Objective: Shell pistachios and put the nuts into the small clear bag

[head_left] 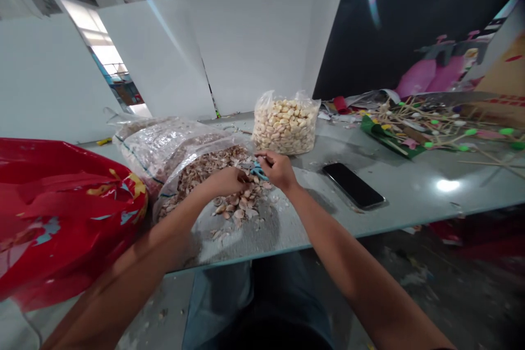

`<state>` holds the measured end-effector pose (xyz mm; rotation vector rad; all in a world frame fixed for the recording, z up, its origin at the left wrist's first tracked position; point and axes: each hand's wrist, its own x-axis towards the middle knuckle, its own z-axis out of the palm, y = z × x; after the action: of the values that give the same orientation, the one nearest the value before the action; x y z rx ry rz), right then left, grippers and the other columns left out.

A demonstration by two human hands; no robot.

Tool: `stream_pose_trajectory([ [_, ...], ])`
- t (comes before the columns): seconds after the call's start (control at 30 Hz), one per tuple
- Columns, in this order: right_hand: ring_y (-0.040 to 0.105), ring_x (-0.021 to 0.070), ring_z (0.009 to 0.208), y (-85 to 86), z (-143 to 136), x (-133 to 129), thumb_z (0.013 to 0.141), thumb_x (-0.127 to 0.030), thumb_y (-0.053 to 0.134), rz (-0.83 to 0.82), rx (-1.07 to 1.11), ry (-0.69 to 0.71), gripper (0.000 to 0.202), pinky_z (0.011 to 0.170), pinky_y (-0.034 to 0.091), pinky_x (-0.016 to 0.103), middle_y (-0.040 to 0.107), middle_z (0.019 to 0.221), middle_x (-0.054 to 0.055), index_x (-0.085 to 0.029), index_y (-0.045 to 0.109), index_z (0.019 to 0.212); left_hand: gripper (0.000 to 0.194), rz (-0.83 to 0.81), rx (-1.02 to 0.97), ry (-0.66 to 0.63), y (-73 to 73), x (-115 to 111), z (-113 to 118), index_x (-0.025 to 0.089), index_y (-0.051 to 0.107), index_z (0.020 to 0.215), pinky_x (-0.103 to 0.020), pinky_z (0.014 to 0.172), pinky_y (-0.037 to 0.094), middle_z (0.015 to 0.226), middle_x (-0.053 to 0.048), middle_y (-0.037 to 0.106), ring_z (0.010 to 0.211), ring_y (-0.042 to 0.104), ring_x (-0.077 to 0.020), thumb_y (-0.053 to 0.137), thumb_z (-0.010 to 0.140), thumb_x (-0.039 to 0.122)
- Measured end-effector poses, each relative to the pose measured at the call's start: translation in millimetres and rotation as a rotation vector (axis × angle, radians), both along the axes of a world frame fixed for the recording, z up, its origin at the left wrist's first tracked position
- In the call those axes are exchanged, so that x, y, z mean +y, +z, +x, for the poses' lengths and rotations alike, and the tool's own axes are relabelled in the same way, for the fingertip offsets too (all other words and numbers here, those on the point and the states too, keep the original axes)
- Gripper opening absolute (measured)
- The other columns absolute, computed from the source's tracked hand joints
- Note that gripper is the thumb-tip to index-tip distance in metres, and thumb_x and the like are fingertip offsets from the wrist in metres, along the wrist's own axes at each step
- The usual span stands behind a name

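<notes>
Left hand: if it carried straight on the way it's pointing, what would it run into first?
The left hand would probably meet the blue-handled tool first, with the right hand just beyond, though their depths are hard to judge.

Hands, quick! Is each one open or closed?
Left hand: fingers curled over cloves; closed or not, can't tell.
Right hand: bent near blue handles; can't tell.
</notes>
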<state>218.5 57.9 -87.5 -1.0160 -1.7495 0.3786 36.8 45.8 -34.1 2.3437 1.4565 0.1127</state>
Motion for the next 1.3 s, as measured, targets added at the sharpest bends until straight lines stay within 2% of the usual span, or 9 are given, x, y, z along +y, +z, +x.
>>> stream_pose_trajectory([
  [0.1, 0.056, 0.0133, 0.061, -1.1, -1, 0, 0.088, -0.033, 0.044, -0.013, -0.027, -0.001, 0.032, 0.061, 0.038, 0.021, 0.064, 0.066, 0.002, -0.016, 0.066, 0.103, 0.026, 0.089, -0.091, 0.006, 11.4, 5, -10, 0.019, 0.073, 0.085, -0.025, 0.071, 0.045, 0.086, -0.006, 0.073, 0.078, 0.064, -0.0201, 0.054, 0.070, 0.027],
  [0.2, 0.056, 0.0127, 0.061, -0.9, -2, 0, 0.088, -0.034, 0.045, -0.013, -0.066, -0.010, 0.032, 0.061, 0.037, 0.021, 0.064, 0.067, 0.001, -0.016, 0.067, 0.102, 0.025, 0.079, -0.179, 0.063, 14.2, 11, -16, 0.016, 0.072, 0.085, -0.024, 0.063, 0.044, 0.075, -0.005, 0.071, 0.067, 0.061, -0.0176, 0.056, 0.069, 0.025],
  [0.37, 0.053, 0.0131, 0.063, -3.0, -7, 2, 0.089, -0.038, 0.046, -0.118, -0.321, 0.042, 0.032, 0.061, 0.035, 0.022, 0.064, 0.067, 0.002, -0.017, 0.069, 0.081, 0.030, 0.052, -0.249, 0.194, 4.3, 28, -27, 0.015, 0.067, 0.074, -0.023, 0.048, 0.035, 0.052, 0.000, 0.058, 0.048, 0.050, -0.0136, 0.059, 0.071, 0.044],
  [0.47, 0.056, 0.0148, 0.076, -8.0, -14, -1, 0.086, -0.028, 0.052, -0.121, -0.441, 0.131, 0.022, 0.069, 0.039, 0.023, 0.067, 0.086, 0.005, -0.018, 0.068, 0.098, 0.044, 0.170, -0.189, 0.313, -0.2, 42, -31, 0.017, 0.062, 0.064, -0.025, 0.052, 0.035, 0.049, -0.001, 0.055, 0.053, 0.052, -0.0157, 0.047, 0.079, 0.056],
  [0.6, 0.056, 0.0198, 0.093, -13.6, -27, -10, 0.084, -0.030, 0.058, -0.098, -0.618, 0.280, 0.032, 0.082, 0.040, 0.028, 0.063, 0.099, 0.010, -0.018, 0.065, 0.113, 0.039, 0.182, -0.301, 0.199, -6.7, 54, -33, 0.017, 0.065, 0.077, -0.024, 0.062, 0.038, 0.065, -0.001, 0.063, 0.067, 0.056, -0.0169, 0.042, 0.085, 0.048],
  [0.77, 0.059, 0.0216, 0.092, -12.8, -38, -15, 0.082, -0.036, 0.060, -0.110, -0.716, 0.330, 0.037, 0.081, 0.040, 0.029, 0.066, 0.097, 0.011, -0.021, 0.064, 0.116, 0.032, 0.175, -0.431, 0.174, -19.9, 59, -43, 0.016, 0.067, 0.089, -0.024, 0.071, 0.041, 0.080, -0.001, 0.067, 0.076, 0.058, -0.0173, 0.052, 0.080, 0.044],
  [1.03, 0.049, 0.0107, 0.051, 9.1, -55, 2, 0.077, -0.024, 0.061, -0.305, -0.752, 0.384, 0.012, 0.051, 0.028, 0.023, 0.066, 0.062, 0.000, -0.021, 0.073, 0.078, 0.034, 0.299, -0.378, 0.177, -26.8, 52, -59, 0.018, 0.067, 0.092, -0.027, 0.076, 0.043, 0.084, -0.002, 0.069, 0.077, 0.059, -0.0176, 0.049, 0.082, 0.045],
  [1.17, 0.045, 0.0087, 0.049, 25.8, -58, 20, 0.074, -0.025, 0.061, -0.390, -0.852, 0.410, 0.014, 0.049, 0.027, 0.021, 0.061, 0.058, 0.000, -0.016, 0.071, 0.072, 0.048, 0.295, -0.297, 0.248, -25.5, 48, -60, 0.018, 0.067, 0.090, -0.029, 0.075, 0.044, 0.078, -0.003, 0.068, 0.074, 0.059, -0.0190, 0.039, 0.085, 0.056],
  [1.3, 0.052, 0.0092, 0.057, 30.8, -65, 41, 0.074, -0.024, 0.059, -0.482, -0.803, 0.454, 0.016, 0.053, 0.034, 0.018, 0.066, 0.065, 0.001, -0.013, 0.071, 0.077, 0.057, 0.326, -0.305, 0.292, -27.1, 47, -63, 0.019, 0.066, 0.103, -0.031, 0.085, 0.044, 0.097, -0.007, 0.070, 0.092, 0.062, -0.0228, 0.032, 0.086, 0.061],
])
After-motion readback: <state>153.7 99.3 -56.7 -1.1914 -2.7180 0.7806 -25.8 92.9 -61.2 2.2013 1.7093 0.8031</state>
